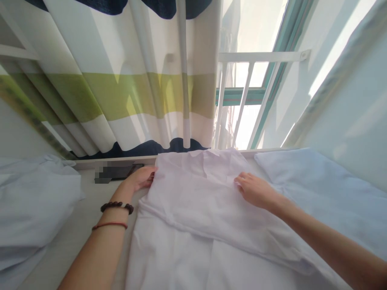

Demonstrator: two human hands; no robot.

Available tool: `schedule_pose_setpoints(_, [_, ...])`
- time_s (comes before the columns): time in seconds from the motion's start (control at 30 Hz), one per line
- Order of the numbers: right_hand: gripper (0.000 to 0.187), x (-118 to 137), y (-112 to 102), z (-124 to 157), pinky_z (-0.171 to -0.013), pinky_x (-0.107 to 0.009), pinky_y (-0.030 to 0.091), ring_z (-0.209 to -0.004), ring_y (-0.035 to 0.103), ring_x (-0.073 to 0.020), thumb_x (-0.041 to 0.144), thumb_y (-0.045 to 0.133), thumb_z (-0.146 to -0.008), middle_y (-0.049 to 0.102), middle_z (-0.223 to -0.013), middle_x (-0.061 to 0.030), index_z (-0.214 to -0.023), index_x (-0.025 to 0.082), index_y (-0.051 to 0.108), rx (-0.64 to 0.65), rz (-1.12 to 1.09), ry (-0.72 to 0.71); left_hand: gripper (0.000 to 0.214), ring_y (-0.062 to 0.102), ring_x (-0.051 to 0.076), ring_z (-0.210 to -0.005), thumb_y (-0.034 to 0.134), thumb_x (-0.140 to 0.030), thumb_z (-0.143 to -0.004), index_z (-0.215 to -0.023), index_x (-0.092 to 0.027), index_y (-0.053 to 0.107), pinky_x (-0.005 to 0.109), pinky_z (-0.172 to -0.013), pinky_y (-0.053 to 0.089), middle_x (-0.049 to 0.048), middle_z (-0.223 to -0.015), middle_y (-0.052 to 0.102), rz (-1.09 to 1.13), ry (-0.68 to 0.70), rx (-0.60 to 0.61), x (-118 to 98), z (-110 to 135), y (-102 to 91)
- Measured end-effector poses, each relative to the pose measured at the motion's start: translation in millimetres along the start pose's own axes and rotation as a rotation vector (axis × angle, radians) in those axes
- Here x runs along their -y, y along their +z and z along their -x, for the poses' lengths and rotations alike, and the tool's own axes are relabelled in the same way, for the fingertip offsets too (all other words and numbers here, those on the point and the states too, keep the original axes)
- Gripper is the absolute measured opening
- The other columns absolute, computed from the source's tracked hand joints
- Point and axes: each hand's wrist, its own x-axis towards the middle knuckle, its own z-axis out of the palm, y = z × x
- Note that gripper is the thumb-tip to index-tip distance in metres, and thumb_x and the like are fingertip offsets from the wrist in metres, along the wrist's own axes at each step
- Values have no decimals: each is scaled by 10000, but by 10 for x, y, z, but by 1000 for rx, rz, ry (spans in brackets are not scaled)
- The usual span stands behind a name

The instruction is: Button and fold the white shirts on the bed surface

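Note:
A white garment (193, 197), shirt- or coat-like, lies spread in front of me with one part folded across it. A sleeve-like strip runs over it toward the lower right. My left hand (142, 178) is at its upper left edge, the fingertips closed on the cloth there. Dark beads (116, 207) and a thin red band (110, 224) circle the left wrist and forearm. On the right side of the garment, my right hand (252, 189) has its fingers curled and pinching the fabric. Both thumbs are partly hidden.
A dark flat object (117, 171), partly blurred out, lies beside my left hand. White bundled cloth (36, 209) sits at left, a pale blue-white pillow-like cloth (320, 181) at right. Behind are a striped curtain (130, 92), a white railing (260, 56) and a window.

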Motion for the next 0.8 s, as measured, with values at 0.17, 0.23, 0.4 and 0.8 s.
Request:
schedule_pose_setpoints(0.17, [334,814,-40,-464,-852,-330,432,-1083,585,-266,304,417,-981,644,-1151,-137,-1178,141,630,-34,-273,-74,481,682,236,-753,920,-315,-464,-828,-87,704,324,-681,560,115,-794,745,81,-32,65,78,-97,-5])
schedule_pose_setpoints(0.23, [382,1037,-9,-661,-890,-326,414,-1129,569,-263,361,419,-984,640,-1188,-134,-1243,138,590,-70,-388,-55,538,687,243,-752,937,-347,-426,-841,-92,708,339,-696,563,116,-809,753,102,-25,71,117,-119,-2])
schedule_pose_setpoints(0.4, [342,1245,116,-982,-798,-317,416,-1053,606,-267,354,458,-956,667,-1146,-151,-1156,125,614,-72,-479,47,589,694,239,-730,951,-389,-366,-819,-103,706,350,-706,566,114,-810,755,118,-14,63,148,-159,-12])
schedule_pose_setpoints(0.8, [254,1005,144,-995,-658,-271,366,-884,628,-222,364,448,-959,705,-952,-87,-992,195,635,-71,-554,122,529,411,74,-358,886,-489,-506,-816,-104,697,193,-356,210,-40,-473,549,-26,3,-9,50,-202,11])
